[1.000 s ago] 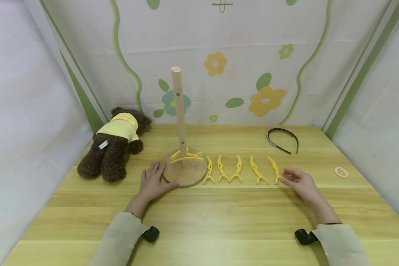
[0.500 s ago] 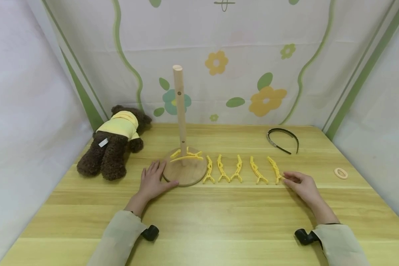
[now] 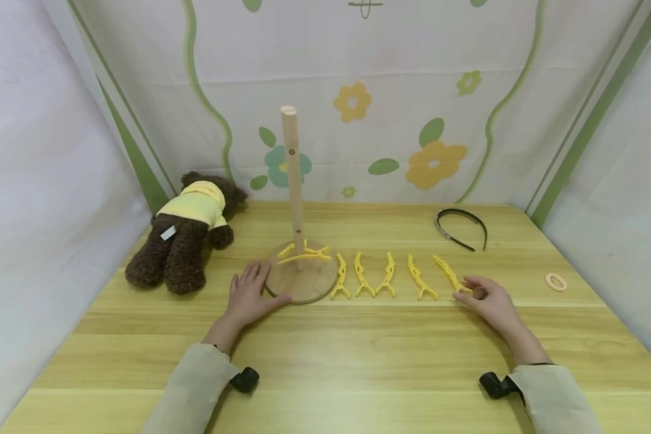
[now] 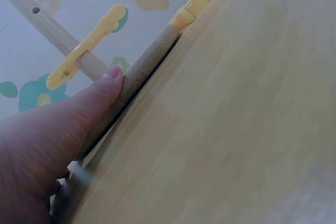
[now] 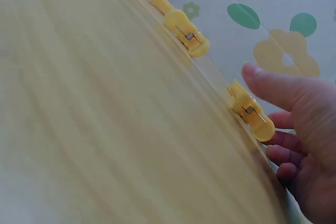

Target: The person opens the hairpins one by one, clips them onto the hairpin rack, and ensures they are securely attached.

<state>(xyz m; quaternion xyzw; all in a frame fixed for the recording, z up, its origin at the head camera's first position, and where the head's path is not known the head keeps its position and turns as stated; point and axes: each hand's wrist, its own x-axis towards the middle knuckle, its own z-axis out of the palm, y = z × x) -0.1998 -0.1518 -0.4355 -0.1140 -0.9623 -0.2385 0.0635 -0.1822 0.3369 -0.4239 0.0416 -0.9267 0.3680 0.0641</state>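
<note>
Wood table [image 3: 325, 361]: R hand [image 3: 490, 301] fingers pinch yellow clip [image 3: 449, 276], L hand [image 3: 248, 295] flat w/ fingers relaxed on stand base [image 3: 304, 283]

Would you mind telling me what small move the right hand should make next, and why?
Probably lift the rightmost yellow clip off the table. The right hand pinches its near end, while the left hand rests against the wooden stand, where other clips already sit.

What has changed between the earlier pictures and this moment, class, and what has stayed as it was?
The right hand has closed its fingers on the near end of the rightmost yellow clip, which it only hovered beside before; that clip has swung slightly, its far end now pointing more leftward. The left hand still rests flat against the wooden stand. The other four clips, teddy bear and headband are unmoved.
</note>
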